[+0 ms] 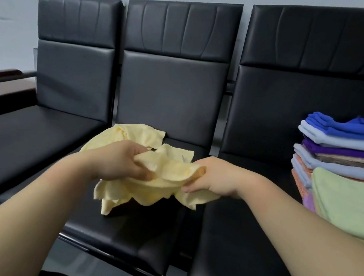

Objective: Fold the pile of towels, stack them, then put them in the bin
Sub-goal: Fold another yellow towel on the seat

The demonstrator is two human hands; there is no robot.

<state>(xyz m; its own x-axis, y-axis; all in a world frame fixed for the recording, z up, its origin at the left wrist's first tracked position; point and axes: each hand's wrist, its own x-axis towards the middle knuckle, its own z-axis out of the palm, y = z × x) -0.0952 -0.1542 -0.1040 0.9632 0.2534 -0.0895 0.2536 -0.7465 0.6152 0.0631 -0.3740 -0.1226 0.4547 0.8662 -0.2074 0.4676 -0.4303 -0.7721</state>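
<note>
A crumpled pale yellow towel [148, 188] hangs over the middle black seat [134, 240], bunched between both hands. My left hand [117, 162] grips its left part with curled fingers. My right hand [215, 177] pinches its right edge. Loose corners of the towel lie behind my hands and droop below them. On the right seat stands a stack of folded towels [343, 152] in blue, light blue, purple and orange. A folded light green towel [349, 200] leans in front of that stack.
Three black padded chairs stand in a row against a pale wall, their backs upright [174, 69]. A dark wooden armrest or ledge [1, 78] sits at the far left. No bin is in view.
</note>
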